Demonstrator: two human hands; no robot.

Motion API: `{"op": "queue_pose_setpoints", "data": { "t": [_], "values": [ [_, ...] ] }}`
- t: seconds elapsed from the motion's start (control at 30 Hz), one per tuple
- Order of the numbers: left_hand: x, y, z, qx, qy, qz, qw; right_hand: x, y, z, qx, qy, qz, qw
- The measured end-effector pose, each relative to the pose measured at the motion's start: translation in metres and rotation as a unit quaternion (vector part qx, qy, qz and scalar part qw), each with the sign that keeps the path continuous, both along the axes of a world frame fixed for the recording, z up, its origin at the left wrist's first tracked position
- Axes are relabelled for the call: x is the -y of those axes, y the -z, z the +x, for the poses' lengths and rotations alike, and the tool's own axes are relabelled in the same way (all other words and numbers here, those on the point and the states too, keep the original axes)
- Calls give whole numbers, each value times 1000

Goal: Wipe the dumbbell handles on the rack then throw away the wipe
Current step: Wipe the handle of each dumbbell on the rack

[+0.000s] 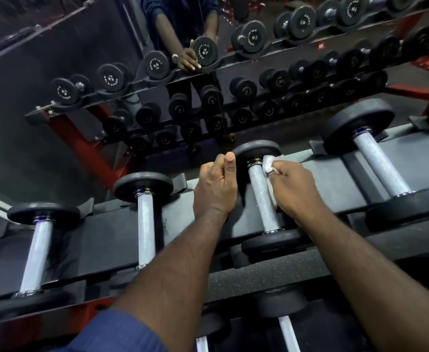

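Our right hand pinches a crumpled wipe against the far end of the dumbbell handle. Our left hand, thumb raised, seemingly grasps the dumbbell head.

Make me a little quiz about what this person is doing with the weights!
1. What does the right hand hold? A) a sponge B) a white wipe C) a bottle
2. True or false: the left hand holds the wipe too.
3. Fill in: the wipe touches the silver ____ of the dumbbell.

Key: 1 B; 2 false; 3 handle.
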State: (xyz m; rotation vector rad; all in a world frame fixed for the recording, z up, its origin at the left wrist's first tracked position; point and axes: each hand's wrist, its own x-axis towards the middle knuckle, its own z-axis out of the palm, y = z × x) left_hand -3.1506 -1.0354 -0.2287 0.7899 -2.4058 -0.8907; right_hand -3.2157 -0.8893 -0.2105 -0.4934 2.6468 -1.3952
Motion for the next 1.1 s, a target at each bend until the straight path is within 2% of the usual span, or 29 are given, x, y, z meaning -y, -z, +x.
{"op": "queue_pose_setpoints", "data": {
  "t": [0.1,0.17,0.23,0.33,0.4,0.47,0.53,0.6,0.63,0.77,0.83,0.93,1.07,1.1],
  "values": [
    [-1,-1,0,5,-1,2,1000,1,1,-2,-8,16,-20,1000],
    [-2,-1,0,6,0,3,1000,4,3,-2,53,-20,-11,998],
    [-2,-1,1,6,0,3,1000,5,6,-2,94,-16,-42,995],
    [-2,-1,0,7,-2,0,1000,-1,6,-5,70,45,-97,992],
    [-2,0,-1,4,-3,4,1000,1,2,-4,120,18,-145,982],
    [-2,0,-2,-1,-4,8,1000,6,2,-2,232,-32,-192,953],
    [-2,2,-2,-2,-7,6,1000,7,1,-2,332,-48,-266,904],
    [-2,3,-2,-5,-11,6,1000,2,3,-8,373,-7,-345,861],
    [-2,3,-3,-7,-14,8,1000,0,6,-11,371,22,-367,853],
    [-4,3,-4,-5,-24,-3,1000,2,8,-7,389,-30,-331,859],
    [-5,2,-4,-9,-27,-3,1000,4,4,-5,428,-56,-329,840],
    [-5,0,-5,-10,-34,-11,999,-1,4,-10,457,-32,-393,797],
    [-3,6,-6,-19,-49,-10,999,2,7,-9,460,-61,-359,810],
    [-3,6,-7,-20,-51,-12,998,1,6,-10,479,-76,-353,800]
  ]
}}
